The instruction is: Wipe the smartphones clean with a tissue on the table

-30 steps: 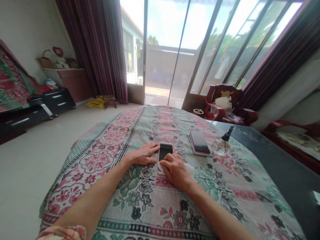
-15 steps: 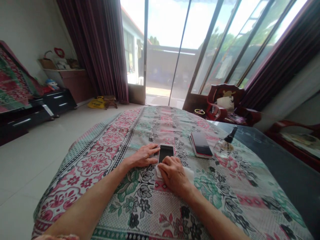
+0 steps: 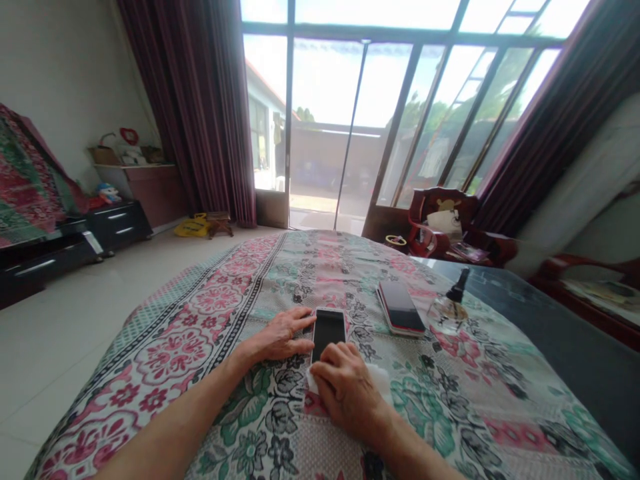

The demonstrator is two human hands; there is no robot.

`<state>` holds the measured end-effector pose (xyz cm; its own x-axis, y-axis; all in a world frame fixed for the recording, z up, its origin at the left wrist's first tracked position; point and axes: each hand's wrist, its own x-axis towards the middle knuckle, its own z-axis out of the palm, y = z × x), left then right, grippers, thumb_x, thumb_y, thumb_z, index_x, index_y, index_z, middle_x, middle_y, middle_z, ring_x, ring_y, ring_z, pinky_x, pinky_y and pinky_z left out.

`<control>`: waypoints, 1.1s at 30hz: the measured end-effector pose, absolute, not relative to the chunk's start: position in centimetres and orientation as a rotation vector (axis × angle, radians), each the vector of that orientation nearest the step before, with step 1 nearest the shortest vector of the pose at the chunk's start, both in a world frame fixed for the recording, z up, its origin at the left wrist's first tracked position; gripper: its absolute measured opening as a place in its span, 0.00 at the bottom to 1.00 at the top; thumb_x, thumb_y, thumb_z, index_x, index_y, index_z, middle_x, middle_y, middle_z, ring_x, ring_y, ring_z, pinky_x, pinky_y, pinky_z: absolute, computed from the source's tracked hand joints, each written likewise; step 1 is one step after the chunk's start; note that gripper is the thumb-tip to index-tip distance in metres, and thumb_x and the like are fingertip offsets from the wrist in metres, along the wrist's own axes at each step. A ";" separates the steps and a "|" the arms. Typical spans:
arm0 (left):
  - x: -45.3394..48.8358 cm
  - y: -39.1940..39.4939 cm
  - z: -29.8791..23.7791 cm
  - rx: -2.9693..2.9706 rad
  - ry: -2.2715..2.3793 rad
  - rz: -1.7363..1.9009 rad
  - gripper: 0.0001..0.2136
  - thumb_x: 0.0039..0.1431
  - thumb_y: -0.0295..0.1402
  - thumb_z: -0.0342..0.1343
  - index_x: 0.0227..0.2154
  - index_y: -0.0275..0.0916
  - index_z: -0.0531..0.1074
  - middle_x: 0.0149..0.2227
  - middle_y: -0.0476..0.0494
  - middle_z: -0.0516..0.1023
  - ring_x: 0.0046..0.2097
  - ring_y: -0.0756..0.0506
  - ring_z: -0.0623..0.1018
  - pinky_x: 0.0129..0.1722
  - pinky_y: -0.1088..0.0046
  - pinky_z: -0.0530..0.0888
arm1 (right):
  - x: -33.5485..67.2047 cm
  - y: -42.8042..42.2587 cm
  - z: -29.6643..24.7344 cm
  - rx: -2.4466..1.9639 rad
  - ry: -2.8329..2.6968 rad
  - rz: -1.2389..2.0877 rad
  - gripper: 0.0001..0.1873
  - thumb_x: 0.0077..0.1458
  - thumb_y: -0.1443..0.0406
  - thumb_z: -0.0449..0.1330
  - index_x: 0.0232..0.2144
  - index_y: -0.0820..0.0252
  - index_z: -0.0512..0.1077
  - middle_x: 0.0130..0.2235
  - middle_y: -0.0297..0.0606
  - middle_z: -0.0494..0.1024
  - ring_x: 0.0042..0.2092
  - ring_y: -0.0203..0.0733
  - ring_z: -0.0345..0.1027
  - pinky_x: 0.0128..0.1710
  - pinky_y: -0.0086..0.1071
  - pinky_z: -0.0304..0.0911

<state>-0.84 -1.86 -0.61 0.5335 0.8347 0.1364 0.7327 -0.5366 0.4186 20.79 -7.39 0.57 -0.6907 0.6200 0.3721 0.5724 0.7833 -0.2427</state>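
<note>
Drawer unit point(image 3: 120, 223), black, stands at far left; a yellow bag point(image 3: 193, 227) lies to its right, near the foot of the purple curtain point(image 3: 200, 120). Floral tablecloth point(image 3: 185, 360) covers the work surface.

Left hand point(image 3: 283, 335): palm down, fingers extended, thumb set apart from the forefinger, tips at the left edge of the white-framed smartphone point(image 3: 330, 325). The smartphone lies flat on the tablecloth between both hands, dark screen up.

Right hand point(image 3: 350, 387): fingers bunched together, bearing on a white sheet point(image 3: 379, 381) at the lower end of the smartphone; the loose part of the sheet extends to the right of the hand. Cloth or paper: cannot be told.

Caution: the left fingertips appear to brace one edge only, so an uneven push from the right hand could pivot or slide the smartphone. A hard stroke could also ruck the tablecloth.

Further right, a stack of flat devices point(image 3: 401, 308) lies apart from the right hand. Beside it stands a clear spray bottle point(image 3: 453, 312) with a black nozzle. Caution: a wide swing of the right forearm, or a tug on the tablecloth, could tip this bottle.
</note>
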 end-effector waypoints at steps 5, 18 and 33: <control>-0.8 -2.0 -0.4 2.462 1.311 0.440 0.27 0.59 0.46 0.53 0.61 0.48 0.59 0.65 0.44 0.56 0.64 0.39 0.57 0.62 0.61 0.57 | 21.3 -7.0 0.8 -0.920 -2.506 0.154 0.11 0.60 0.67 0.53 0.28 0.55 0.73 0.33 0.36 0.69 0.37 0.39 0.60 0.41 0.35 0.51; -0.6 -1.8 -0.1 2.464 1.294 0.449 0.29 0.57 0.47 0.55 0.61 0.45 0.59 0.64 0.43 0.58 0.63 0.39 0.60 0.61 0.64 0.59 | 23.8 -5.5 0.8 -1.012 -2.458 0.086 0.08 0.55 0.71 0.55 0.28 0.57 0.72 0.33 0.36 0.70 0.37 0.40 0.61 0.41 0.35 0.52; -0.7 -2.1 -0.2 2.468 1.338 0.414 0.29 0.58 0.43 0.55 0.61 0.41 0.59 0.65 0.39 0.56 0.64 0.38 0.58 0.62 0.61 0.57 | 20.0 -6.4 0.7 -0.955 -2.555 0.125 0.09 0.58 0.68 0.56 0.25 0.59 0.71 0.33 0.35 0.69 0.37 0.37 0.59 0.40 0.33 0.51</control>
